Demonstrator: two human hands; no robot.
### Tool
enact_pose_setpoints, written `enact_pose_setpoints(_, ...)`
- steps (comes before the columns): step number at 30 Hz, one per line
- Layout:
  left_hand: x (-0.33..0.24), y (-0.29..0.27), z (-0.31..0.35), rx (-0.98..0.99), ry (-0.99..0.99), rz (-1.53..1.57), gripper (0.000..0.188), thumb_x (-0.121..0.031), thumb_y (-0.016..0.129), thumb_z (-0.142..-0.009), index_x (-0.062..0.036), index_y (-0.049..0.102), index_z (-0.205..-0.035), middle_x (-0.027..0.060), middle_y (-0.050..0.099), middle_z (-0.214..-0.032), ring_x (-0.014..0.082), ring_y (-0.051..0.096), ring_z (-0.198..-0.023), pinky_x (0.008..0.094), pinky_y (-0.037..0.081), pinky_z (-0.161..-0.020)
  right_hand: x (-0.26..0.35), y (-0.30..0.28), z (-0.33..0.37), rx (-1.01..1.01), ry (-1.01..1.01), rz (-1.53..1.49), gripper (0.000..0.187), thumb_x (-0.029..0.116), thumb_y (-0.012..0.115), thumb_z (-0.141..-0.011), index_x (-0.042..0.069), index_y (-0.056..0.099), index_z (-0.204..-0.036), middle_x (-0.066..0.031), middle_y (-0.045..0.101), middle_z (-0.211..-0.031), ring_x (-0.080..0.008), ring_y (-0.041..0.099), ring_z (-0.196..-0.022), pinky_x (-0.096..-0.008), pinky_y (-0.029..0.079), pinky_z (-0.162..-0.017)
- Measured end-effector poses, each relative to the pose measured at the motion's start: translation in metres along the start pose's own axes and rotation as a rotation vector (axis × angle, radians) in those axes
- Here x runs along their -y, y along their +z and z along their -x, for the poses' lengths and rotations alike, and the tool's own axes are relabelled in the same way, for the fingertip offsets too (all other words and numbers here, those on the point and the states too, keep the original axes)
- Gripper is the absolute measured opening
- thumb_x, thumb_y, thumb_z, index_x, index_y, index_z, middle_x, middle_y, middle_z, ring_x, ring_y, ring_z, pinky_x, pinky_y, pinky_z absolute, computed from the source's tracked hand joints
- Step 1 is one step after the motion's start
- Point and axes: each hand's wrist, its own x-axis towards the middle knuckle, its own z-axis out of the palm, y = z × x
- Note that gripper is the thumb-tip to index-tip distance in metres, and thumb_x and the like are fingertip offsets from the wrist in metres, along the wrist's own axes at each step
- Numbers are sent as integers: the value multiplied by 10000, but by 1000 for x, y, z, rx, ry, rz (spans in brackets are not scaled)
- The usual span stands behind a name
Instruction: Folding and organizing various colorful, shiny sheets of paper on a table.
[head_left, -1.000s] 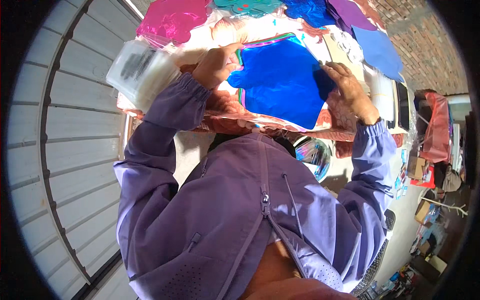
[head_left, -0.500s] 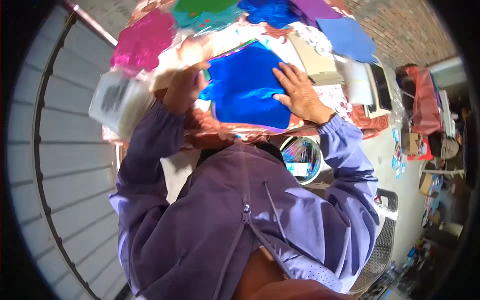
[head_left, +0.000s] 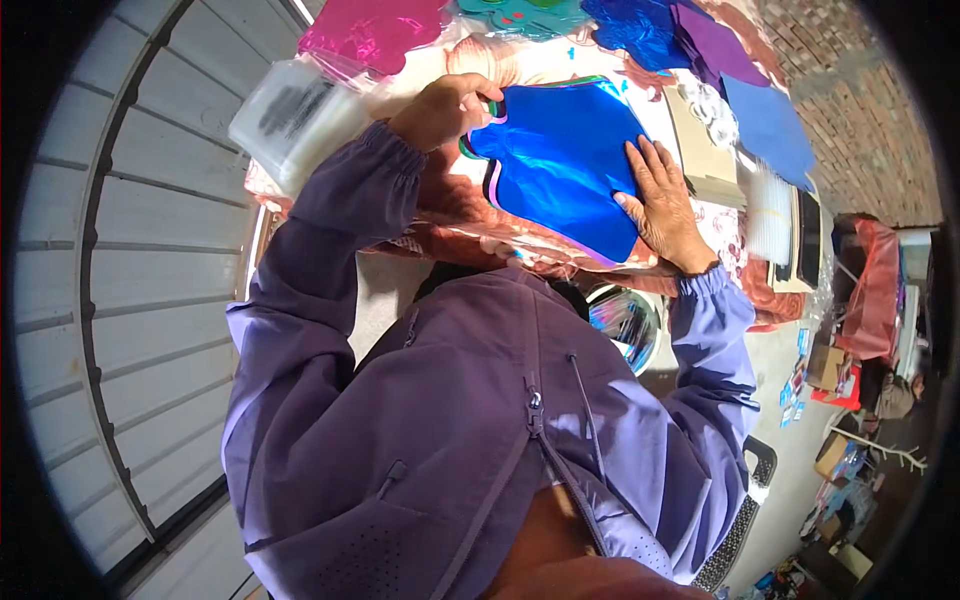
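On the table in front of me lies a shiny blue foil sheet (head_left: 565, 160) with a curved, cut-out outline. Pink, green and dark edges peek out beneath it, so several layers seem stacked. My left hand (head_left: 440, 108) pinches the stack's upper left edge between thumb and fingers. Over the right edge of the blue sheet, my right hand (head_left: 668, 205) rests palm down, its fingers spread and its thumb pointing left.
Beyond the stack lie a magenta foil piece (head_left: 375, 35), teal (head_left: 520, 18), dark blue (head_left: 640, 32) and pale blue (head_left: 765, 125) pieces. A clear plastic package (head_left: 295, 115) stands left. White rings (head_left: 708, 112) sit on cardboard (head_left: 700, 150). A round bin (head_left: 640, 335) is below the table edge.
The whole view has shifted, so the table appears farther right and higher. My left hand, blurred before, now sits steady at the stack's upper left edge. The right hand stays on the sheet.
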Motion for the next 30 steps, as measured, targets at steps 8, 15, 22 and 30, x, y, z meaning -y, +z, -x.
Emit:
enact_pose_setpoints(8, 16, -6, -4, -24, -101, 192, 278, -138, 579, -883, 9, 618, -1116, 19, 582, -809, 89, 552, -756, 248, 468, -695, 0, 1, -1, -4, 1, 17, 692, 459, 527, -938, 73, 330, -1477, -192, 309, -1516, -395, 279, -1389, -471, 241, -1142)
enact_pose_setpoints(15, 2, -6, -8, 150, -62, -130, 249, -215, 581, -902, -2, 669, -997, 33, 636, -810, 115, 564, -735, 256, 461, -671, -1, 1, 1, -10, 7, 11, 693, 463, 528, -937, 78, 330, -1478, -189, 306, -1519, -392, 280, -1388, -473, 239, -1143)
enact_pose_setpoints(22, -45, -83, -13, -497, -188, -106, 227, -226, 576, -930, -17, 663, -950, 39, 646, -830, 138, 586, -746, 285, 469, -681, 0, 3, 2, -14, 25, 3, 696, 462, 543, -929, 83, 336, -1476, -186, 311, -1517, -394, 287, -1383, -473, 235, -1143)
enact_pose_setpoints(30, -125, -56, -26, -649, 871, -426, 391, -335, 526, -979, -11, 594, -1188, 100, 636, -1125, 199, 567, -1066, 321, 469, -872, -3, 6, 4, -59, 25, -42, 671, 456, 548, -933, 76, 362, -1455, -196, 335, -1496, -401, 299, -1370, -478, 248, -1133)
